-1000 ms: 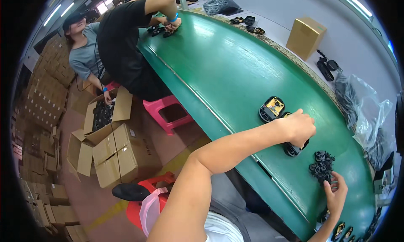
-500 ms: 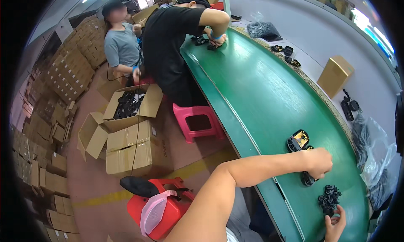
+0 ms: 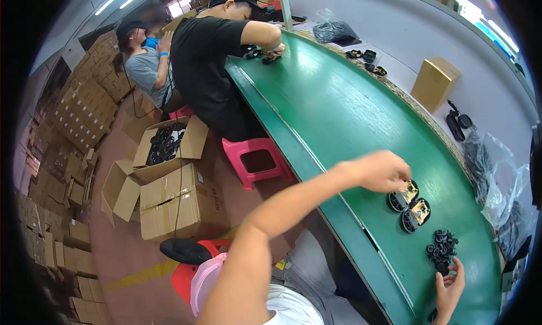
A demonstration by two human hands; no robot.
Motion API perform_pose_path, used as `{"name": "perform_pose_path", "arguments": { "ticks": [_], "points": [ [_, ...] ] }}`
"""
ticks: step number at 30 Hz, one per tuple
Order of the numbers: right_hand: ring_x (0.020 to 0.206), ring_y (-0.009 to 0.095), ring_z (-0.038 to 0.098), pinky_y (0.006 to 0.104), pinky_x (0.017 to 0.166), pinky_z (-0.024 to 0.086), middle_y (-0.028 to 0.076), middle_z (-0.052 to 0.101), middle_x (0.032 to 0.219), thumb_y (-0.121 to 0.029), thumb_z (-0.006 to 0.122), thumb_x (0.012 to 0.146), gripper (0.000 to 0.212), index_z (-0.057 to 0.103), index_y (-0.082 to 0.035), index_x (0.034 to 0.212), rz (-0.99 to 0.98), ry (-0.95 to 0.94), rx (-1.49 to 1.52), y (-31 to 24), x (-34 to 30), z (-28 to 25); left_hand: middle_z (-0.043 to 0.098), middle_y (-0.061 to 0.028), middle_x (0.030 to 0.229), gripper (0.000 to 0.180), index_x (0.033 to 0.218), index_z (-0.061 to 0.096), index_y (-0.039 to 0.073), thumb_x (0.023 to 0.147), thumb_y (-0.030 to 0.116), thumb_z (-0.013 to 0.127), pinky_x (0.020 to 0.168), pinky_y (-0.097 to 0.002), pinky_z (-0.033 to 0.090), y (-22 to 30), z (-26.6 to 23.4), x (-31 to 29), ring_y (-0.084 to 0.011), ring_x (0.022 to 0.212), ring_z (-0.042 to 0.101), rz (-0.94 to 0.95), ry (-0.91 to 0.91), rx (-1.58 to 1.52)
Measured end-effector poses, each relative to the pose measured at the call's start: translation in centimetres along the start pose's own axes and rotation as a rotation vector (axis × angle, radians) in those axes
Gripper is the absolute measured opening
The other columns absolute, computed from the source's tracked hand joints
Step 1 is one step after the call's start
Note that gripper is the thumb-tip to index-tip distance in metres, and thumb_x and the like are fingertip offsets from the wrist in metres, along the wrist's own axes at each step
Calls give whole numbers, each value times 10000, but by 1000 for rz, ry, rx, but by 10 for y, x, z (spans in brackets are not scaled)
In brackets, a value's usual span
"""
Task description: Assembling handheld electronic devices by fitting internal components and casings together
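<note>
On the far left, tall stacks of brown cardboard boxes (image 3: 79,119) rise from the reddish floor (image 3: 110,251). To their right, an open brown cardboard carton (image 3: 195,136) full of black plastic parts (image 3: 164,145) stands just behind a taped brown cardboard carton (image 3: 155,212). Farther right, a co-worker in a black short-sleeved shirt (image 3: 197,76) leans over the far end of the long, smooth green table (image 3: 339,110), near a bright pink plastic stool (image 3: 248,146).

The left hand (image 3: 379,171), blurred, reaches over the table with its fingers bent and close together, at the upper edge of an oval black shell with a yellow interior (image 3: 402,199); whether they hold anything, I cannot tell. Just beside it, lower right, lies a second black-and-yellow oval shell (image 3: 418,214). Next comes a compact heap of small black plastic parts (image 3: 442,245), on the table. The right hand (image 3: 450,291) is at its near end, thumb and fingers apart and curved about it; I cannot tell whether they grip. At the right edge lies a crumpled clear plastic bag (image 3: 499,181).
</note>
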State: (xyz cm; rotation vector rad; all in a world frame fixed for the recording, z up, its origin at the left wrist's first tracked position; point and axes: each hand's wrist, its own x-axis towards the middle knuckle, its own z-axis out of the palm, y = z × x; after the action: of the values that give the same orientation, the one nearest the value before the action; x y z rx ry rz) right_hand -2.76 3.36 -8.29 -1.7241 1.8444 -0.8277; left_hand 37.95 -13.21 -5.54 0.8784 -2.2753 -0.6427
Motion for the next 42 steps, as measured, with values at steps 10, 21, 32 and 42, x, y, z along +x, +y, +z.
{"name": "perform_pose_path", "arguments": {
  "ticks": [10, 21, 32, 42],
  "points": [
    [812, 176, 510, 306, 767, 455, 92, 586, 1084, 50, 717, 767, 662, 507, -29, 1390, -63, 71, -107, -13, -16, 8, 736, -49, 849, 237, 939, 788, 22, 906, 217, 657, 764, -291, 519, -51, -153, -125, -112, 824, 640, -813, 27, 47],
    [685, 108, 550, 253, 606, 447, 66, 621, 899, 33, 703, 846, 295, 590, -15, 1114, -9, 162, -10, -18, -12, 9, 665, -106, 992, 292, 1020, 679, 55, 868, 304, 695, 855, -412, 522, 60, 52, 10, -304, 969, 642, 155, 10, 181],
    [668, 64, 566, 216, 632, 471, 10, 626, 779, -34, 777, 805, 163, 649, -2, 902, -40, 190, 216, -61, -16, 29, 572, -187, 1195, 610, 1190, 607, 6, 782, 425, 782, 939, -457, 454, 44, 132, 39, -353, 1115, 538, 189, -183, 429],
    [592, 95, 575, 234, 559, 464, 47, 633, 700, -49, 795, 742, 198, 678, 14, 889, -152, -77, 109, -86, -19, 69, 583, -165, 1054, 416, 1159, 605, -24, 830, 207, 715, 828, -406, 488, 70, 121, 15, -324, 964, 581, 183, -114, 274]
  ]
}}
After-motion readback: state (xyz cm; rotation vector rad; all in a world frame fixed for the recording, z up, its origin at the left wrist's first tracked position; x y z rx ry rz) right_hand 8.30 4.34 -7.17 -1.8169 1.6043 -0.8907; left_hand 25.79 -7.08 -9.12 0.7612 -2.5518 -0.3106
